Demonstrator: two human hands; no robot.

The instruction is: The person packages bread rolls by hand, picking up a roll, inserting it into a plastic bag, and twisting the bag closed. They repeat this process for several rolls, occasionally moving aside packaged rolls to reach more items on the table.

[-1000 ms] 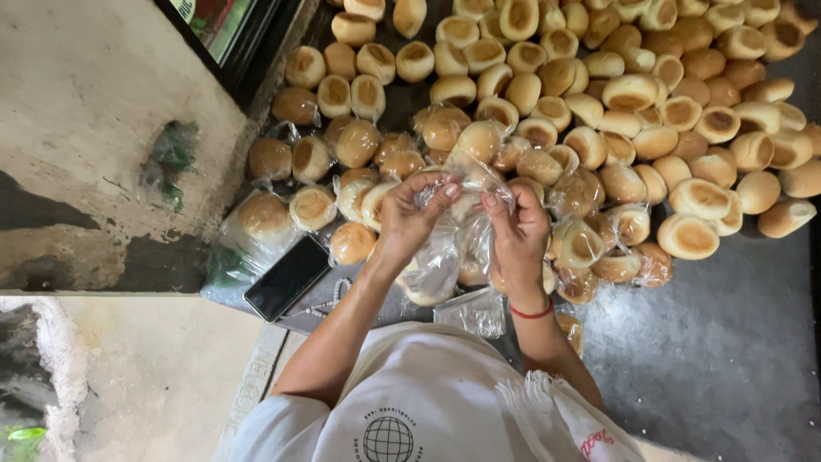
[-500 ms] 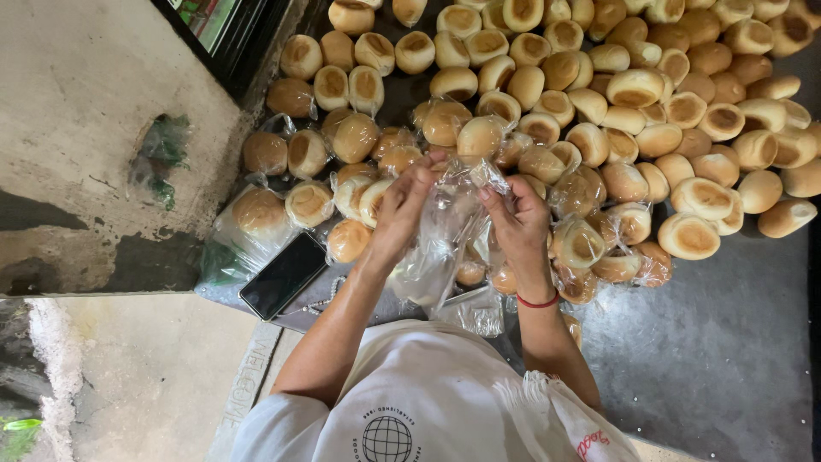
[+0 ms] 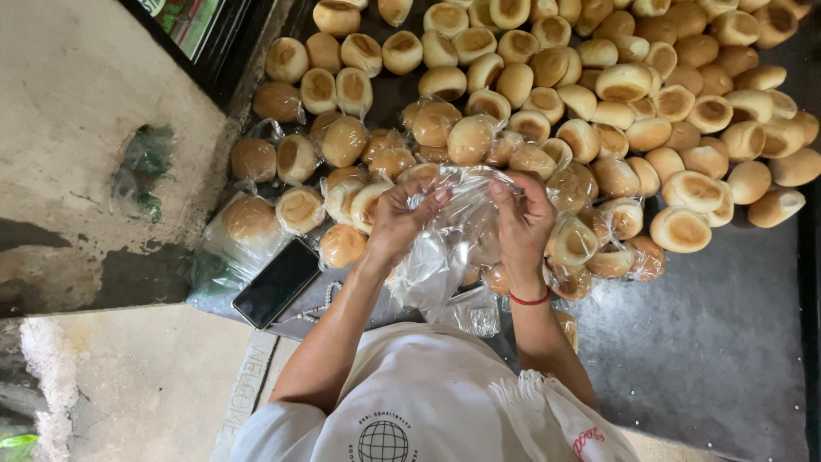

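Observation:
Both my hands hold a clear plastic bag (image 3: 453, 248) over a dark tray (image 3: 710, 342). My left hand (image 3: 400, 218) pinches the bag's left edge near its mouth. My right hand (image 3: 523, 218), with a red band on the wrist, grips the bag's right edge. The bag hangs crumpled between them; I cannot tell what is inside it. A large heap of bare round bread rolls (image 3: 599, 94) fills the tray beyond my hands. Several rolls wrapped in clear plastic (image 3: 342, 141) lie to the left and right of my hands.
A black phone (image 3: 275, 282) lies at the tray's near left corner beside a stack of plastic bags (image 3: 214, 265). A concrete surface (image 3: 77, 128) with a scrap of green plastic (image 3: 145, 167) lies to the left. A dark-framed panel (image 3: 201, 26) stands at the upper left.
My hands have stayed at the same spot, working the plastic bag; its mouth has been pulled wider between them. The camera has shifted slightly.

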